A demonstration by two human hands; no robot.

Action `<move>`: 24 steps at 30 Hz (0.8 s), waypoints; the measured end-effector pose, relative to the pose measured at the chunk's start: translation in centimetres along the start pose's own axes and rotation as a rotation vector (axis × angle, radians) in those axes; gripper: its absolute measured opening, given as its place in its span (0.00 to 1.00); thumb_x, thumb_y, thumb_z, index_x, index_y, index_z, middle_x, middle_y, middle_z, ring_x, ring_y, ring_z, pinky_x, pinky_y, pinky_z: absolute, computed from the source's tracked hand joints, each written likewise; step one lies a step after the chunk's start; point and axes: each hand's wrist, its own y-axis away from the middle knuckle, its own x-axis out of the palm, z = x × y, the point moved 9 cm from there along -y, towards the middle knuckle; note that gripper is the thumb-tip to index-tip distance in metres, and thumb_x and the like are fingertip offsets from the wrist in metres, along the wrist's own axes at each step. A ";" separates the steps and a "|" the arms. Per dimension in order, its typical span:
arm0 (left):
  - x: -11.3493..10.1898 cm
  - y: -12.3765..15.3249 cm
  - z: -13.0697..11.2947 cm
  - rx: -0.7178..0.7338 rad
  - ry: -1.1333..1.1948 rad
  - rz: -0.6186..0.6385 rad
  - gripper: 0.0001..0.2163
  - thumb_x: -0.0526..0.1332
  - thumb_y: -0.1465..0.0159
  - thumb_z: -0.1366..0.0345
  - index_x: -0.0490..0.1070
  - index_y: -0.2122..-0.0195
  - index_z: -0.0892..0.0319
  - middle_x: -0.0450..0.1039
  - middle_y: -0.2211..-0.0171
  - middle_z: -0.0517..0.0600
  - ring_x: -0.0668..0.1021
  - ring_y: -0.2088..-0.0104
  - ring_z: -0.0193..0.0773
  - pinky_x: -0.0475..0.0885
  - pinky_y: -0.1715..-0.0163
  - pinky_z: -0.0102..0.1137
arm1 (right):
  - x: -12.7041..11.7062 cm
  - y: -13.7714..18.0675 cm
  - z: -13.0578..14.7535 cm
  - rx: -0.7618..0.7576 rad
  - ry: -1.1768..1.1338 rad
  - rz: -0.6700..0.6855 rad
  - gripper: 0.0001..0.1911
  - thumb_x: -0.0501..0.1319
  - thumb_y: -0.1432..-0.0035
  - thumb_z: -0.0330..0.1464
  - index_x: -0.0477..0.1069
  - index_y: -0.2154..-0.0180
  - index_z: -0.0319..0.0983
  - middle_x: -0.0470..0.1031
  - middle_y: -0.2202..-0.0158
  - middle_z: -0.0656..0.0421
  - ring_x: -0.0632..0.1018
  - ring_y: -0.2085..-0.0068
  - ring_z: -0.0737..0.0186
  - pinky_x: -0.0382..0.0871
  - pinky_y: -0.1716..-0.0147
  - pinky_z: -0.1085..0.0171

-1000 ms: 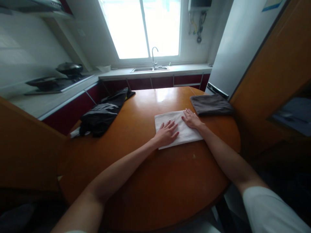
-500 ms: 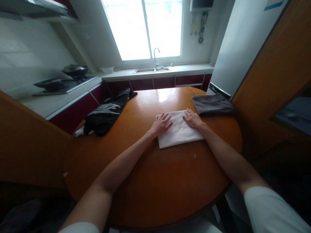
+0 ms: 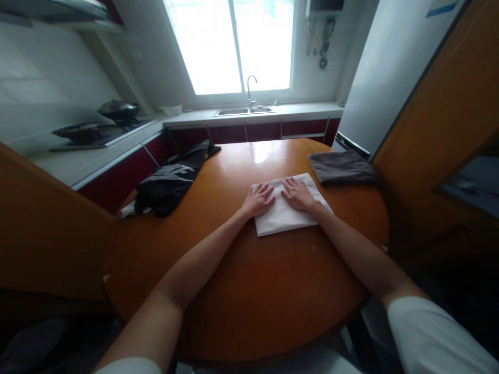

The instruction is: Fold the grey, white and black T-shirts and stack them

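Observation:
A folded white towel [image 3: 281, 218] lies flat on the round orange-brown table [image 3: 249, 280]. My left hand [image 3: 258, 199] rests palm down on the towel's left far corner, fingers stretched out. My right hand [image 3: 296, 193] lies flat on the towel's middle, fingers spread, close beside the left hand. Neither hand holds anything.
A folded grey-brown cloth [image 3: 341, 167] lies at the table's far right. A crumpled black garment with white lettering [image 3: 169, 179] lies at the far left edge. Behind are a counter with sink and faucet [image 3: 249, 101], a stove with pans [image 3: 97, 127], and a fridge [image 3: 374, 83].
My left hand slid from the towel's near middle to its far left corner. My right hand moved left from the towel's right edge to its middle.

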 end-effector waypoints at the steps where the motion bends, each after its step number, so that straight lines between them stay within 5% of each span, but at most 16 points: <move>1: 0.0 0.0 0.0 0.000 0.005 -0.002 0.29 0.45 0.28 0.45 0.53 0.28 0.49 0.44 0.26 0.49 0.46 0.26 0.49 0.42 0.30 0.53 | 0.0 -0.2 -1.1 0.034 0.006 -0.001 0.34 0.41 0.27 0.46 0.50 0.28 0.34 0.45 0.26 0.49 0.47 0.26 0.52 0.40 0.30 0.44; 9: -1.3 0.4 -0.4 0.010 0.016 -0.116 0.25 0.49 0.28 0.51 0.63 0.33 0.55 0.53 0.28 0.55 0.54 0.28 0.50 0.47 0.31 0.53 | -1.2 -0.2 -8.3 0.267 -0.008 -0.064 0.35 0.41 0.28 0.45 0.51 0.29 0.32 0.46 0.26 0.46 0.49 0.26 0.49 0.42 0.31 0.43; 14: -3.1 3.0 -4.6 0.154 0.016 -0.250 0.23 0.50 0.27 0.54 0.66 0.35 0.56 0.58 0.30 0.54 0.55 0.28 0.45 0.45 0.29 0.49 | -3.2 0.3 -6.5 0.215 -0.020 -0.222 0.31 0.42 0.28 0.40 0.58 0.32 0.31 0.52 0.28 0.45 0.53 0.27 0.51 0.47 0.31 0.48; 19: -0.1 4.8 -8.1 0.270 0.015 -0.008 0.28 0.48 0.28 0.46 0.57 0.30 0.50 0.50 0.27 0.53 0.49 0.27 0.51 0.46 0.31 0.55 | -1.8 0.7 -3.1 0.055 -0.031 -0.138 0.31 0.42 0.28 0.40 0.55 0.30 0.32 0.51 0.27 0.48 0.51 0.27 0.53 0.45 0.30 0.49; 24: 0.6 4.7 -8.0 0.245 -0.020 0.027 0.29 0.45 0.27 0.44 0.56 0.29 0.49 0.47 0.26 0.53 0.48 0.27 0.50 0.45 0.30 0.54 | 0.0 0.8 -3.2 0.072 -0.005 -0.025 0.32 0.43 0.28 0.41 0.54 0.30 0.33 0.49 0.27 0.49 0.49 0.26 0.52 0.42 0.30 0.47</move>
